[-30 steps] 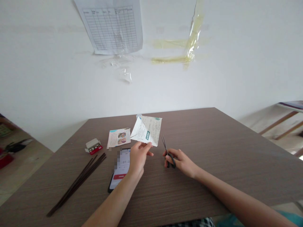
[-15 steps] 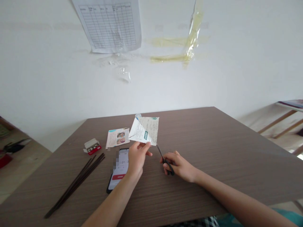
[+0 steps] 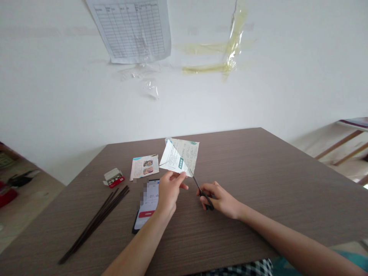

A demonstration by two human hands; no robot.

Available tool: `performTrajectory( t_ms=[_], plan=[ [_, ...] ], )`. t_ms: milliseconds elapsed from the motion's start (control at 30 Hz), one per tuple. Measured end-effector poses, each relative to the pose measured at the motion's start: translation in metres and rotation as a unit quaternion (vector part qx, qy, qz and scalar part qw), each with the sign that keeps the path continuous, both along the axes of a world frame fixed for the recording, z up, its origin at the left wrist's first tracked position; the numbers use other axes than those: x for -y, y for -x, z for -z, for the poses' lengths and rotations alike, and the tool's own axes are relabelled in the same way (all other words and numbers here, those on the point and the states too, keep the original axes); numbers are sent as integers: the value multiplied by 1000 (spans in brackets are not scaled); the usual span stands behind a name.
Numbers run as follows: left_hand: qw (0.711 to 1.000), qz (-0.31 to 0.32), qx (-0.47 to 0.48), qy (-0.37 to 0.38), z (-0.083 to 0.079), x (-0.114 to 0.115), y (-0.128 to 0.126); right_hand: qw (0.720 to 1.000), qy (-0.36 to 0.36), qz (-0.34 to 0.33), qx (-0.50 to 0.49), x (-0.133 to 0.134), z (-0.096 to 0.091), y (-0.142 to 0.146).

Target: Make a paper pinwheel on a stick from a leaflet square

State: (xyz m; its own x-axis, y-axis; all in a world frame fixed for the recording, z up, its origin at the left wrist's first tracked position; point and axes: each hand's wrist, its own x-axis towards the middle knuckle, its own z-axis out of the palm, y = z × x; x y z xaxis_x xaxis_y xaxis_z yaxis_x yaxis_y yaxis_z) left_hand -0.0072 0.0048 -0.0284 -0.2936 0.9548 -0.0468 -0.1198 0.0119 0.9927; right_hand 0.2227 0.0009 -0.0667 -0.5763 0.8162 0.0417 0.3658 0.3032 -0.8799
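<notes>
Looking down from my head camera, my left hand (image 3: 169,191) pinches the lower corner of a folded printed paper (image 3: 180,157) between thumb and fingers, so the paper stands at 12 o'clock from that hand, above the far-middle of a brown wood-grain table (image 3: 258,172). My right hand (image 3: 220,200) is closed around the black handles of a pair of scissors (image 3: 205,195), and the narrow blades point to 10 o'clock. Their tips reach the paper's lower edge, just beside my left fingers; I cannot tell whether they have bitten in.

Around my left hand, a printed leaflet (image 3: 145,167) lies at 11 o'clock, a small red-and-white box (image 3: 113,178) at 9, and a bundle of dark sticks (image 3: 94,224) at 8. A smartphone (image 3: 146,207) showing a timer lies by my left wrist at 7, its screen partly blurred. Beyond the table, a ruled paper chart (image 3: 130,28) and yellowed tape (image 3: 232,42) cling to the white wall.
</notes>
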Motion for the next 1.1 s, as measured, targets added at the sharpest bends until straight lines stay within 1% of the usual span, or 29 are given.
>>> performTrajectory(
  t_ms=[133,367,533,900,1100],
  plan=[
    [1000,-8,9,-6,0,-1,-1,999,5,-11,32,0,-3,0],
    [1000,-5,15,-4,0,-2,-1,999,3,-8,42,2,-6,0],
    [1000,8,21,-6,1,-1,-1,999,2,-5,36,2,-7,1],
    [1000,8,18,-6,4,-2,0,999,13,-9,32,1,-4,0],
    [1000,6,15,-5,3,-3,-1,999,20,3,25,1,-4,1]
  ],
)
